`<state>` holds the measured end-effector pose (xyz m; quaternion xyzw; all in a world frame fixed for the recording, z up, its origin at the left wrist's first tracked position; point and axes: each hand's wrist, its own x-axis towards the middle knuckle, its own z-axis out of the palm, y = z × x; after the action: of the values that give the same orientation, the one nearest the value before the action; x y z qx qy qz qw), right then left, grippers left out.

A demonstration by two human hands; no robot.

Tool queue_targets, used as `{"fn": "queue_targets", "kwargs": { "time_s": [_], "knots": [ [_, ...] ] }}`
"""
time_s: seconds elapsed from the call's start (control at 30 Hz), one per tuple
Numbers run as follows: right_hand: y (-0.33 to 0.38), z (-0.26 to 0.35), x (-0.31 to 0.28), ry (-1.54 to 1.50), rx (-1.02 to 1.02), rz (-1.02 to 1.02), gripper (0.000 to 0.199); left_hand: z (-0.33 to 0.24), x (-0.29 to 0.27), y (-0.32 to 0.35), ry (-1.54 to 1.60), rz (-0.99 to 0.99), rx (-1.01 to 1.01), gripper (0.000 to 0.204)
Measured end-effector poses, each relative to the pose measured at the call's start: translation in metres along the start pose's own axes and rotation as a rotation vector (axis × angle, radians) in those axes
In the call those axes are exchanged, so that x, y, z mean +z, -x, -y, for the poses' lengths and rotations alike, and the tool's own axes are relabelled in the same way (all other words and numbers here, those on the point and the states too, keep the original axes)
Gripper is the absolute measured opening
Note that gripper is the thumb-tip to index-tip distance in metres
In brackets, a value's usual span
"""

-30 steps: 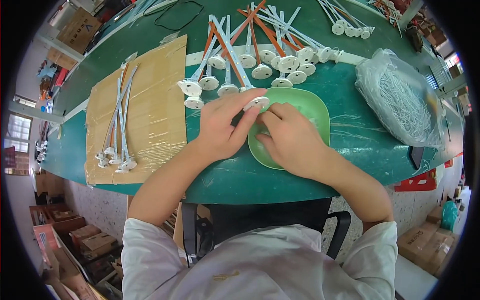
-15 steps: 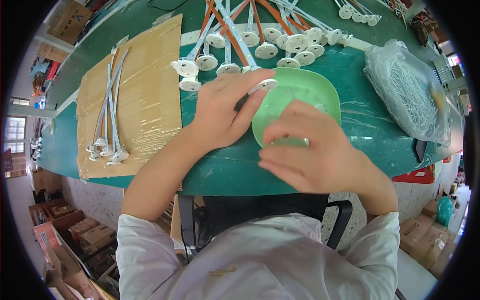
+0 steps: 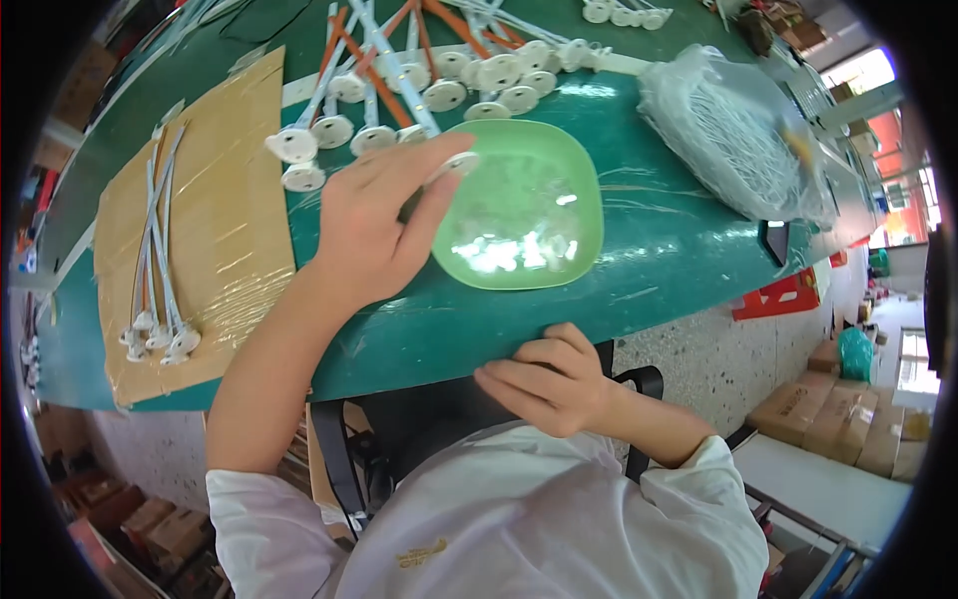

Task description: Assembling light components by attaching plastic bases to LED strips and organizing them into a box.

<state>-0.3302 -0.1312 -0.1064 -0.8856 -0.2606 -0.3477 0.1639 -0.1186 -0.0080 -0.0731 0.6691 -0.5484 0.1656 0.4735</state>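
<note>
Near the centre of the frame, your left hand holds a disc at the upper left edge of the tray on the table, with your right hand below the tray at lower centre. At left, a bundle of strips lies on the cardboard sheet. Disc-ended strips spread above the tray, and the bag sits upper right.

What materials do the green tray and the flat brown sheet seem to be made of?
The green tray looks like smooth plastic, probably glossy: even colour, rounded moulded rim. The flat brown sheet looks like cardboard, its brown showing under shiny streaks, perhaps clear tape.
</note>
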Motion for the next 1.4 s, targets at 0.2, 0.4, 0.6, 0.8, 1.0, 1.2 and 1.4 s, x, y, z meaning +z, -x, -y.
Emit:
{"fn": "queue_targets", "kwargs": {
  "time_s": [0.2, 0.4, 0.6, 0.8, 1.0, 1.2, 1.4],
  "knots": [
    [-0.035, -0.026, -0.031, -0.338, 0.269, -0.041, 0.023, -0.011, -0.003, 0.001, 0.070, 0.034, -0.092, 0.029],
    [-0.098, -0.087, -0.039, -0.430, 0.306, -0.098, 0.027, -0.020, -0.003, 0.003, 0.215, -0.014, -0.131, 0.029],
    [-0.098, -0.110, -0.023, -0.406, 0.135, -0.106, 0.021, -0.017, -0.004, 0.001, 0.249, -0.002, -0.161, 0.028],
    [-0.093, -0.110, -0.021, -0.441, 0.199, -0.043, 0.025, -0.020, -0.012, -0.007, 0.188, 0.096, -0.030, 0.028],
    [-0.092, -0.113, -0.019, -0.393, 0.037, -0.105, 0.029, -0.024, -0.012, -0.007, 0.117, 0.053, 0.053, 0.028],
    [-0.089, -0.093, -0.007, -0.555, 0.246, -0.258, 0.024, -0.034, -0.018, -0.001, 0.156, -0.071, 0.033, 0.027],
    [-0.087, -0.097, -0.002, -0.600, 0.163, -0.248, 0.016, -0.035, -0.012, 0.002, 0.172, -0.093, -0.067, 0.027]
  ]
}}
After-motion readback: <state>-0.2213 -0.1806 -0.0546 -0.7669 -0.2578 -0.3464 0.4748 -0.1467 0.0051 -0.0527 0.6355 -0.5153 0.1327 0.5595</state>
